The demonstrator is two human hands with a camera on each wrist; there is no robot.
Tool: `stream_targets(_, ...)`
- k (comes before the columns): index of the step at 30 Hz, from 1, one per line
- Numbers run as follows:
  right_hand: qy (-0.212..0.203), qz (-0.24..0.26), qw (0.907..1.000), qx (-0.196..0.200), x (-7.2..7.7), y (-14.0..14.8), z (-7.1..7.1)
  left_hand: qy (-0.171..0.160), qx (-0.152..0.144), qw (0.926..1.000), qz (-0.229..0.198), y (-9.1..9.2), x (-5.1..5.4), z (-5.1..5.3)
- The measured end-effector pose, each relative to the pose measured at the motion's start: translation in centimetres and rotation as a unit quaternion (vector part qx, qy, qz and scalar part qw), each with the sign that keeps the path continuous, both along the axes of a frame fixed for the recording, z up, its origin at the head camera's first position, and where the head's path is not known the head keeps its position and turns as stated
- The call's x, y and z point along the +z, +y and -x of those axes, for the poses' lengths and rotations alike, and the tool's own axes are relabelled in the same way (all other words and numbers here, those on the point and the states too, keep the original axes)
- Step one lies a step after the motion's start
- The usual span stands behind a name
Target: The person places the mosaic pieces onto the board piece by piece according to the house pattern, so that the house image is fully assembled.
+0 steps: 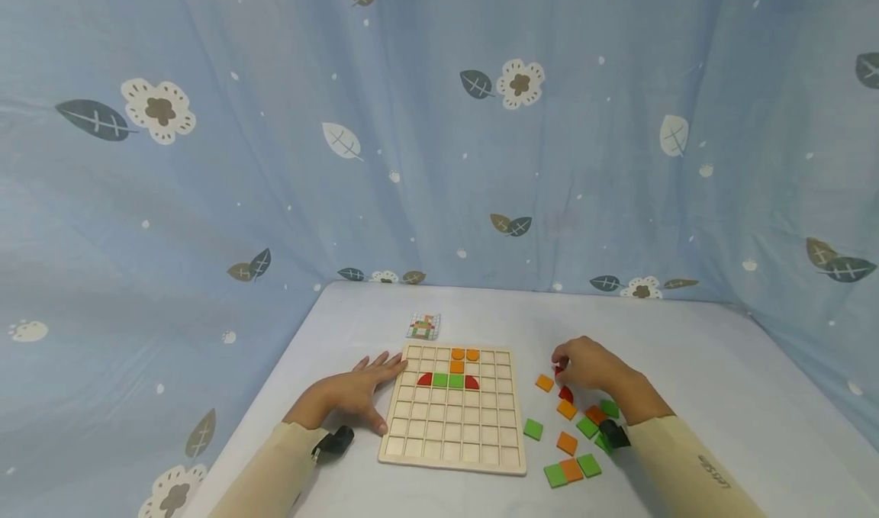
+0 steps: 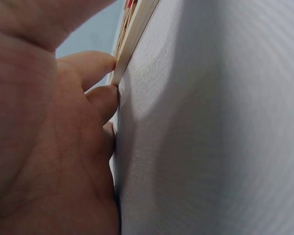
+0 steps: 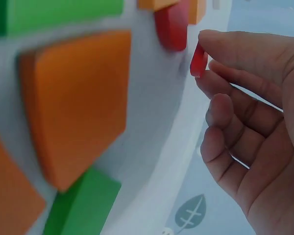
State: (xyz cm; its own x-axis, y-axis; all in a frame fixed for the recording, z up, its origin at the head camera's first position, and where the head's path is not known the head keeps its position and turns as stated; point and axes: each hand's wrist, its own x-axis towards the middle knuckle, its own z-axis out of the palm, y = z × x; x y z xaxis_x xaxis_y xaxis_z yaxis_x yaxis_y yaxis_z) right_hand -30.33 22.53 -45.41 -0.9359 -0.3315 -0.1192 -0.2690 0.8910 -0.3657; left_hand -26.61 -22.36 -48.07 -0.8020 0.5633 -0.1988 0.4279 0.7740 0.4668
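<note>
My left hand [image 1: 353,392] lies spread at the left edge of a wooden grid board [image 1: 453,430], its thumb and fingertips touching the frame. In the left wrist view, fingers [image 2: 100,66] meet the board's side. Set in the board are two orange round pieces [image 1: 458,355], an orange square [image 1: 456,367], two green squares [image 1: 440,381] and two red quarter-round pieces [image 1: 425,379]. Right of the board, my right hand [image 1: 594,365] pinches a red piece [image 3: 199,60] between thumb and index finger, just above the table. Another red piece [image 1: 565,394] lies close below that hand.
A small pattern card [image 1: 423,326] lies behind the board, showing a coloured grid picture. Several loose orange squares [image 1: 567,442] and green squares [image 1: 532,429] are scattered right of the board, some under my right wrist. A patterned blue curtain [image 1: 426,159] hangs behind the white table [image 1: 343,316].
</note>
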Motion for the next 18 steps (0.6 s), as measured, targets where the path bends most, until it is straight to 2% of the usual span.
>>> stream_targets(4,0.006,0.013,0.9999,0.006,0.2,-0.7,-0.1,0.001,0.002,1.0,0.003,0.0,0.0,0.1)
stream_targets(12,0.01,0.086,0.9961,0.011,-0.4,-3.0,-0.6,0.003,0.003,1.0,0.001,-0.1,0.2,0.3)
stream_targets(18,0.012,0.088,0.9958,0.021,-1.1,-4.6,-1.3,-0.001,0.004,1.0,0.002,-0.1,-0.2,0.1)
